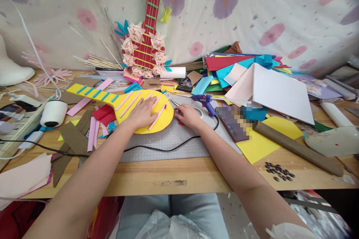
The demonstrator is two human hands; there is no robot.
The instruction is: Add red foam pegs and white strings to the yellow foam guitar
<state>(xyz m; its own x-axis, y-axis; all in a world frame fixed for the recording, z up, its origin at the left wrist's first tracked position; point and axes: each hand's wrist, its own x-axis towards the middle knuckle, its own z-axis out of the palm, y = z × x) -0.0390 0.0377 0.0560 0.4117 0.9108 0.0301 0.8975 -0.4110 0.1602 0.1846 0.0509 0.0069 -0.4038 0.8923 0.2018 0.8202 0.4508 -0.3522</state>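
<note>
Yellow foam guitar cut-out (131,110), pear-shaped at the body with a long neck running up to the left, lies flat on the grey cutting mat (174,140) near the middle of the wooden desk (179,173). Thin pink foam strips (158,116) run across its body like strings, and short teal bars (97,93) cross its neck.

The left hand (143,114) rests palm down on the yellow body, fingers spread flat and pressing on the strips. The right hand (187,115) sits just to the right of the yellow body's rim, on the mat, knuckles up with the fingers curled together over a small red scrap (181,123); whether they pinch it cannot be told.

Just right of the cut-out, beyond the right hand, lies a blue hot-glue gun (206,101), its black cord (168,147) trailing across the mat below the cut-out. Behind the cut-out, a finished red foam guitar (147,26) ringed with pale pink paper flowers leans upright against the flowered cloth. Left of the cut-out stands a white roll (54,113), with red, pink and brown foam offcuts (95,127) scattered between. Far to its right, a heap of coloured foam sheets (238,69) and a brown wooden rod (297,147) lie on the desk.
</note>
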